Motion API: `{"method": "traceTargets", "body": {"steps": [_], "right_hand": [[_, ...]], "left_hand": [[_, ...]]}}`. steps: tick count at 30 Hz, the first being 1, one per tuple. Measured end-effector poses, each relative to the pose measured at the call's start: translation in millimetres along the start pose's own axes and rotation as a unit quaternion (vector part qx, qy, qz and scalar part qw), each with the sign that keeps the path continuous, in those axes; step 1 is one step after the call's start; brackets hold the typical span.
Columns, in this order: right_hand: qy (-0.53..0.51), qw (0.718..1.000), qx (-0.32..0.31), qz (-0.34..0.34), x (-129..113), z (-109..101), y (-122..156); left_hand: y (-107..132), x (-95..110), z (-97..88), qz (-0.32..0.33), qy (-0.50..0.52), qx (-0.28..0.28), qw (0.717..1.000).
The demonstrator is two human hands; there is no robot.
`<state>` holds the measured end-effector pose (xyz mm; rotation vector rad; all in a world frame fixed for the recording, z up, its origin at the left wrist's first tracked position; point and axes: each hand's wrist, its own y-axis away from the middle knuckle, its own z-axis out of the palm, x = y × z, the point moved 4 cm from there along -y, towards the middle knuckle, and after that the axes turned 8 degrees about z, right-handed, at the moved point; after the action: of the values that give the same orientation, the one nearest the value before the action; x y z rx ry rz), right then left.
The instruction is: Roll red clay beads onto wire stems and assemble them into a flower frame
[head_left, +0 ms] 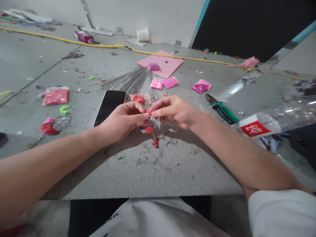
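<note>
My left hand [127,118] and my right hand [174,111] meet above the table, thumbs and forefingers closed on a small piece of red modelling clay [149,112]. Just below my fingers is a thin wire frame [153,123] with a red clay lump [148,130] on it. Nearer to me lies another red clay bit [155,142]. Whether the pinched piece joins the wire cannot be made out. Behind my hands rests an opened packet of red clay [137,98]. A black-screened phone [110,105] lies beside my left hand.
Green-handled pliers [224,112] and a clear plastic bottle [286,115] lie right. Pink clay packets [170,82], a wire bundle [129,80] and a pink sheet [169,65] lie farther back. Left are a red packet [56,96] and a wire-and-clay piece [53,126]. A yellow cable [98,45] crosses behind.
</note>
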<state>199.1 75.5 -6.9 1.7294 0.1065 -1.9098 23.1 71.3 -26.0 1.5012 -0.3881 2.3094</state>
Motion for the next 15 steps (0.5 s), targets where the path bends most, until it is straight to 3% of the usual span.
{"method": "traceTargets", "body": {"steps": [10,15], "right_hand": [[-0.045,0.998,0.03,0.021,1.5,5.9,2.0],[-0.06,0.997,0.022,0.034,2.2,4.6,2.3]], "left_hand": [[1.9,0.6,1.5,0.016,-0.022,0.034,0.999],[1.9,0.3,2.9,-0.002,-0.019,0.022,1.0]]}}
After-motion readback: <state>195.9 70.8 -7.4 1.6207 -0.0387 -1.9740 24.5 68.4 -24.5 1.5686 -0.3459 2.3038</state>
